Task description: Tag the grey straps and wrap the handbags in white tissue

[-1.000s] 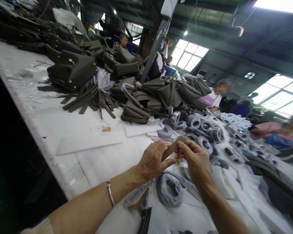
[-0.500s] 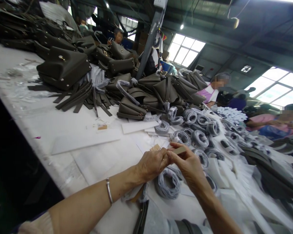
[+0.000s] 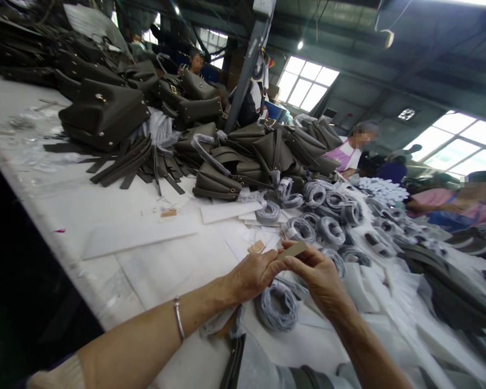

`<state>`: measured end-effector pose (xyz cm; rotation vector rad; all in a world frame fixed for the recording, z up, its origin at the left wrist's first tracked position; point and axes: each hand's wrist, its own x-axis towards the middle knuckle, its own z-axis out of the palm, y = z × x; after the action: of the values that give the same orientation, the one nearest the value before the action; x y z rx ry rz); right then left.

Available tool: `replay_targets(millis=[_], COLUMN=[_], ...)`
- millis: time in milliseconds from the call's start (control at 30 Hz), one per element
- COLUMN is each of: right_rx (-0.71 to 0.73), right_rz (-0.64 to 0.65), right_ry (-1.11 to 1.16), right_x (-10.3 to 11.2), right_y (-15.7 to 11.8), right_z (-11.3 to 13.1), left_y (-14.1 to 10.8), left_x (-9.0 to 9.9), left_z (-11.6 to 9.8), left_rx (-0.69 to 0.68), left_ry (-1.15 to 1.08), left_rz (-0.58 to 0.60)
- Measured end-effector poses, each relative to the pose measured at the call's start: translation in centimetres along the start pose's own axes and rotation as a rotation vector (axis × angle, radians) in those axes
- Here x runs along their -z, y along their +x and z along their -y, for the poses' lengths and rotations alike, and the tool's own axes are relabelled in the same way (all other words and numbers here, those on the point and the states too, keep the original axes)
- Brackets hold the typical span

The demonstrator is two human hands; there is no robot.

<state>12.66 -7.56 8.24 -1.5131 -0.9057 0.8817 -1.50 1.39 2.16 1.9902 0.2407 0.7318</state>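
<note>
Above the white table, my left hand (image 3: 253,274) and my right hand (image 3: 314,273) meet, both closed on a short olive-grey strap (image 3: 292,251). Its flat end sticks out between the fingers; the rest is hidden by them. Just below my hands lies a plastic-wrapped coiled strap (image 3: 278,307). A small tan card (image 3: 256,247) rests on the table behind my left hand. Close to my body lies a dark bag (image 3: 308,377) with grey wrapping, partly cut off by the lower edge.
Dark olive handbags (image 3: 105,113) are heaped along the far side, with loose dark straps (image 3: 123,165) before them. Several wrapped coils (image 3: 332,231) spread to the right. White foam sheets (image 3: 141,237) lie on the left. A post (image 3: 249,67) rises behind; co-workers (image 3: 348,151) sit beyond.
The strap's flat end now shows more broadly and tilts upward between my fingers. Both hands stay together in nearly the same place; the view has shifted very slightly.
</note>
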Motion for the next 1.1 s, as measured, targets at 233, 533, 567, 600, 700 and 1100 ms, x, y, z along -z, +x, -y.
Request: replay_targets(millis=[233, 533, 567, 600, 700, 1100], right_rx=[0.038, 0.059, 0.064, 0.068, 0.080, 0.598], right_rz=[-0.052, -0.026, -0.014, -0.006, -0.024, -0.665], right_ry=[-0.052, -0.095, -0.107, -0.119, -0.173, -1.037], right_x=[-0.9, -0.8, -0.8, -0.7, -0.6, 5.9], right_y=[-0.2, -0.3, -0.4, -0.4, -0.4, 0.8], right_z=[0.3, 0.2, 0.2, 0.2, 0.0, 4.6], left_y=[0.0, 0.3, 0.3, 0.4, 0.5, 0.7], left_x=[-0.6, -0.9, -0.9, -0.9, -0.7, -0.5], left_z=[0.1, 0.9, 1.0, 0.9, 0.9, 2.1], left_rx=[0.155, 0.259, 0.269, 0.278, 0.321, 0.338], left_ry=[-0.370, -0.659, -0.677, -0.690, -0.691, -0.526], left_rz=[0.072, 0.180, 0.192, 0.200, 0.157, -0.077])
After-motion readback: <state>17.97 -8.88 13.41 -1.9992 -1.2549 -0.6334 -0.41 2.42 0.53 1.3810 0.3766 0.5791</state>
